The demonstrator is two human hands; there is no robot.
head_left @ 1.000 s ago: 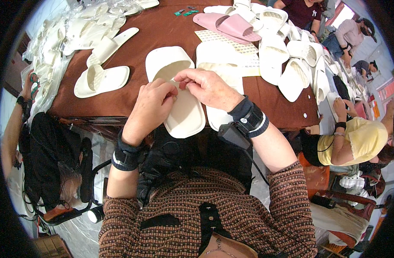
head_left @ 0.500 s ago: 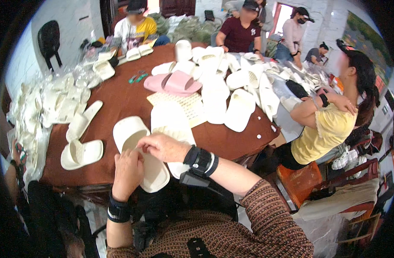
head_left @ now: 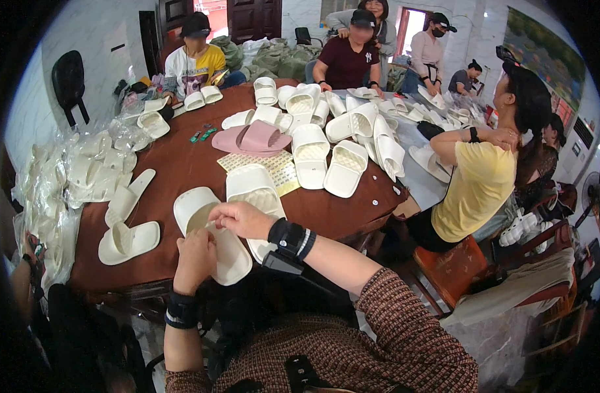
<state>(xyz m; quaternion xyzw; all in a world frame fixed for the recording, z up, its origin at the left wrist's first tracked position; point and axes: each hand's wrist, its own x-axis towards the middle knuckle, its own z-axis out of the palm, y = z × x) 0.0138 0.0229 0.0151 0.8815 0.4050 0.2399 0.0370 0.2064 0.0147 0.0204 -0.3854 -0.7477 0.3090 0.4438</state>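
Brown table (head_left: 182, 170) lower left of frame: both hands, left hand (head_left: 195, 259) and right hand (head_left: 242, 219), fingers pinched on white slipper (head_left: 228, 252), likely light, soft foam, best gripped at edge

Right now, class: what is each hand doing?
Left hand: resting on the white slipper, grip unclear.
Right hand: fingers curled at the same slipper, grip unclear.

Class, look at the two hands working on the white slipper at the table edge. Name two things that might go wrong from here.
1. The white slipper under the left hand and right hand overhangs the table edge, so it might slide off.
2. A second slipper lies close beside the right hand, so a wrist movement could nudge it.
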